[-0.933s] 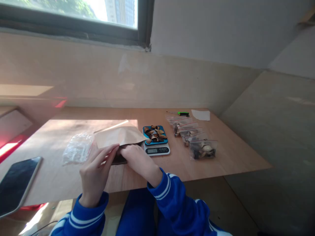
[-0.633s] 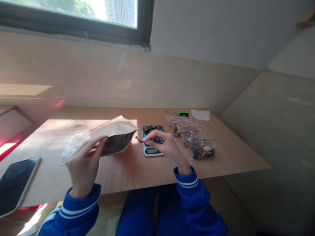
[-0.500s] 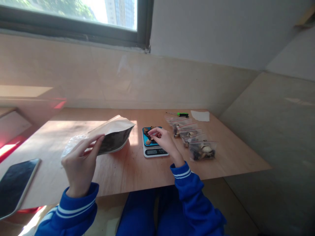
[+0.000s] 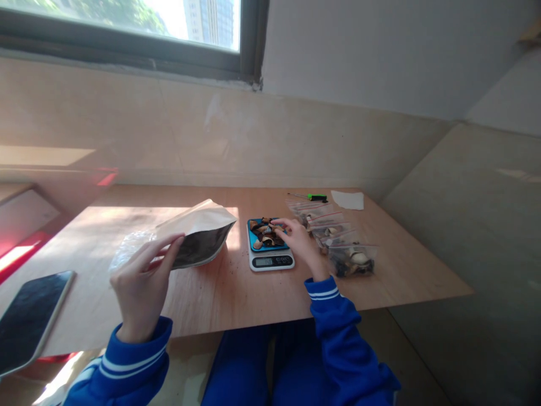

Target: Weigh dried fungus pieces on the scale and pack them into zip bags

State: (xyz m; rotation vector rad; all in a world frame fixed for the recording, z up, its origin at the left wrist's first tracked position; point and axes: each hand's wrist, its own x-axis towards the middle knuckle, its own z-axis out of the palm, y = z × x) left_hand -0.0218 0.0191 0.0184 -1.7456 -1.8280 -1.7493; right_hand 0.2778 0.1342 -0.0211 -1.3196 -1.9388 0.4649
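My left hand (image 4: 143, 276) pinches the near edge of a kraft paper pouch (image 4: 207, 217). The pouch's mouth gapes toward me and shows a dark inside. My right hand (image 4: 298, 239) is over the right side of a small kitchen scale (image 4: 253, 262), with thumb and fingers a little apart and nothing visible between them. Dried mushroom pieces (image 4: 267, 234) lie heaped on the scale's blue platform, close to those fingertips. The digits on its display are too small to read. Several clear zip bags (image 4: 353, 260) holding similar dried pieces lie in a row right of the scale.
A green-handled screwdriver (image 4: 316, 197) and a piece of white paper (image 4: 347, 199) lie at the back right. Crumpled clear plastic (image 4: 131, 248) is behind my left hand. A phone or tablet (image 4: 31, 316) rests at the left edge. Small dark crumbs dot the wooden table (image 4: 236, 304).
My right hand has drawn back to the right from the middle of the scale, and its fingers have parted, uncovering more of the mushroom pieces. The left hand still holds the pouch.
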